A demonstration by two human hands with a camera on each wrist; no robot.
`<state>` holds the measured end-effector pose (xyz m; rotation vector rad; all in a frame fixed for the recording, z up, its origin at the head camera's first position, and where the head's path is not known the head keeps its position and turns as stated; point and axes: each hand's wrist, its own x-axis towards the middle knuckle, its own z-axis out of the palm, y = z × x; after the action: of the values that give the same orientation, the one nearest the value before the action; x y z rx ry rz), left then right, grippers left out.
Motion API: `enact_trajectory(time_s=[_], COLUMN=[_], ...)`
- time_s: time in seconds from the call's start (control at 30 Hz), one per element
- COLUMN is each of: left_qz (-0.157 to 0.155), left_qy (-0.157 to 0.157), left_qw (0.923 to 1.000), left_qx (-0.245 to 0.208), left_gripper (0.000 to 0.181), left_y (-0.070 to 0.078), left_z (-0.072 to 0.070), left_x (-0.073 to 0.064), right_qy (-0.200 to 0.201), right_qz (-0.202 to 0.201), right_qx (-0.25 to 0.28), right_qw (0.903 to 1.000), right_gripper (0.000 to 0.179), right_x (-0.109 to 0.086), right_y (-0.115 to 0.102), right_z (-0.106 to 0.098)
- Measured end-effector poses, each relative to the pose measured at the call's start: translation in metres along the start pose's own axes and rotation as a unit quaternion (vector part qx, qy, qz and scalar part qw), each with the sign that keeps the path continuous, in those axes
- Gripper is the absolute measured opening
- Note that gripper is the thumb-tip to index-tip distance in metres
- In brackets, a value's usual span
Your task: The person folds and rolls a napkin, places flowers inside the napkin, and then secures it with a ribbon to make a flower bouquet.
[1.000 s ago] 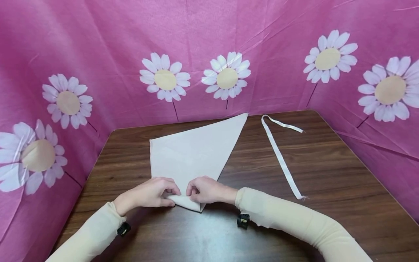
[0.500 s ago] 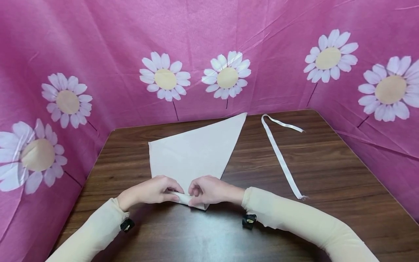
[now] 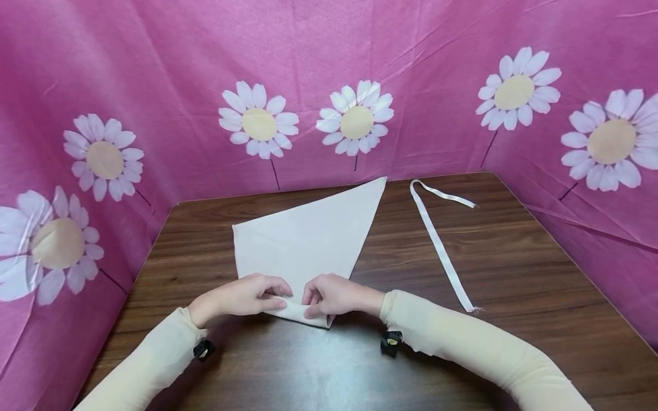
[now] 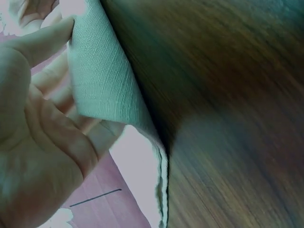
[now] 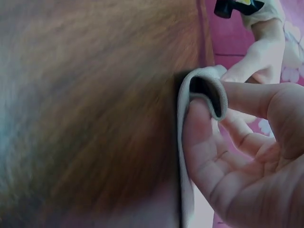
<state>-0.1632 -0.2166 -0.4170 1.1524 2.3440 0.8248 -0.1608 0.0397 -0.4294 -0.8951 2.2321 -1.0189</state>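
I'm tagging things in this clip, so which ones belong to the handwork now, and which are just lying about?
In the job:
pale cloth, near edge curled over
left hand, holding that edge
right hand, pinching it too

Lying about:
white ribbon, untouched on the table; possibly meant for later use

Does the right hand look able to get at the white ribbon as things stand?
Probably yes, but the right hand is pinching the cloth and would likely have to let go first. The ribbon lies uncovered on the table, on that hand's side.
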Motion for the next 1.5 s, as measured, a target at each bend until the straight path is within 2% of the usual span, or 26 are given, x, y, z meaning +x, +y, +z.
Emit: enact_trajectory(time_s=[0.1,0.2,0.37,0.53,0.63,0.77,0.87,1.03,1.33,1.5], left_qz=[-0.02,-0.026,-0.028,-0.037,-0.024,0.027,0.049,0.034,0.02,0.028], left_qy=[0.007,0.008,0.01,0.016,0.041,0.078,0.065,0.032,0.029,0.026], left_qw=[0.9998,0.9996,0.9995,0.9992,0.9973,0.9884,0.9887,0.9896,0.991,0.9915], left_qx=[0.002,0.003,-0.006,-0.004,0.057,0.127,0.125,0.136,0.129,0.125], left_gripper=[0.015,0.014,0.012,0.01,0.008,0.013,0.024,0.037,0.028,0.025], left_y=[-0.001,-0.003,-0.006,-0.006,-0.003,0.011,0.018,0.017,0.014,0.015], left_z=[0.0,0.0,0.0,-0.003,-0.004,-0.001,0.002,0.006,0.006,0.005], left_x=[-0.001,-0.001,-0.002,-0.003,-0.002,0.001,0.002,0.002,0.004,0.006], right_qy=[-0.015,-0.021,-0.021,-0.013,0.0,0.014,0.019,0.013,-0.005,-0.004], right_qz=[0.021,0.028,0.031,0.023,0.003,-0.024,-0.035,-0.028,-0.001,0.007], right_qx=[0.049,0.06,0.04,-0.017,-0.054,-0.094,-0.108,-0.093,-0.041,-0.028], right_qw=[0.9985,0.9976,0.9985,0.9995,0.9985,0.9951,0.9934,0.9952,0.9991,0.9996], right_gripper=[0.009,0.009,0.013,0.019,0.019,0.014,0.012,0.011,0.01,0.011], right_x=[0.001,0.002,0.001,0.001,0.001,0.001,0.001,-0.001,-0.002,-0.003], right_y=[0.003,0.005,0.003,0.002,0.004,0.008,0.009,0.011,0.015,0.017], right_z=[-0.001,-0.001,-0.002,-0.006,-0.009,-0.01,-0.01,-0.011,-0.016,-0.017])
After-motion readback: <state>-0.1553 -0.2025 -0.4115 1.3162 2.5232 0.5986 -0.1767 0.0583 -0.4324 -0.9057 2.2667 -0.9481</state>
